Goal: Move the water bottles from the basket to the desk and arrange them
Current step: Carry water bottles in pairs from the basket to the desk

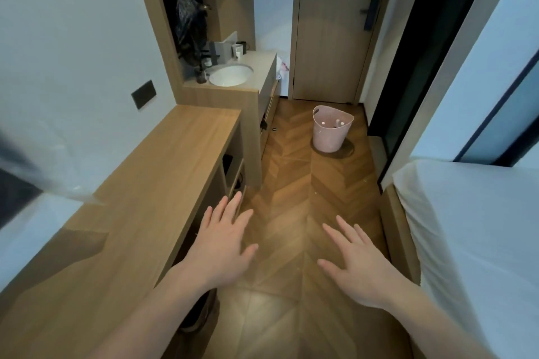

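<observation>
Both hands empty, fingers spread: left hand (223, 237), right hand (357, 264), low centre. Basket (331, 130) upper centre on floor, bottles (338, 123) inside, well apart from desk (151, 183) at left. Risk imo: bottles slip if grabbed several at once, or roll off desk edge.

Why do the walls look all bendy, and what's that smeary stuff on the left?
Head view: the wide lens bows straight lines, like the door frame and bed edge. Head view: at the left edge, above the desk, something dark is blurred beyond telling. The pink basket and both open hands stay fairly sharp.
</observation>
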